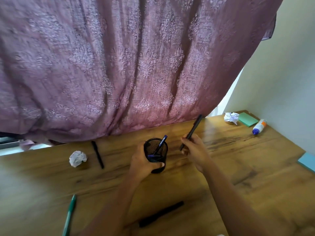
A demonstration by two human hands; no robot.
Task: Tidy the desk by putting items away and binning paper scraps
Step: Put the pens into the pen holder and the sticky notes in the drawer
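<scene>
Where the wooden desk [238, 159] nears the frame bottom, a green pen [69, 217] lies at left and a black marker [161, 214] lies between the forearms. Mid-desk, the left hand [143, 165] curls its fingers round the upright mesh cup [156, 154], with a blue pen [160, 145] inside. Just right, the right hand [196, 151] pinches a black pen [192, 132], tilted, clear of the rim. Bare wood lies beyond. Left: paper ball [77, 158] beside a second black pen [97, 154]. Right edge: blue pad [307, 161]. Far corner: paper scrap [231, 117], green pad [248, 119], glue bottle [259, 126] on its side. A purple curtain [119, 65] overhangs the back edge.
</scene>
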